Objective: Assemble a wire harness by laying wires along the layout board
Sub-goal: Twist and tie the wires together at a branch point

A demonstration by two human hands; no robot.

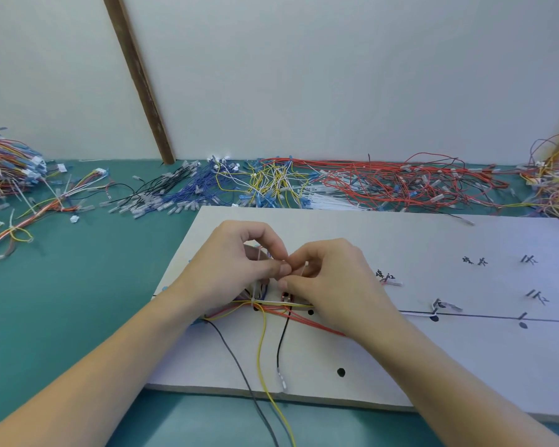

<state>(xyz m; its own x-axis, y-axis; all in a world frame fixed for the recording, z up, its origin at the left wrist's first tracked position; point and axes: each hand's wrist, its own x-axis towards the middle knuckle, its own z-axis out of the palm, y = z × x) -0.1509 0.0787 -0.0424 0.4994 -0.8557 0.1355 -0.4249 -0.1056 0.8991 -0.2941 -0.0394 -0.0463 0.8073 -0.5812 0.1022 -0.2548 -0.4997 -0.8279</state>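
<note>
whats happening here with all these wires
A person is building a wire harness on a white layout board. Both hands meet over the bundled wires: the left hand and right hand pinch a thin white cable tie. Loose yellow and black wires trail off the board's near edge.

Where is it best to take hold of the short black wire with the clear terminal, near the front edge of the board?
Probably pinch the short black wire just above its clear terminal, coming from the front: that end lies free on the board.
</note>
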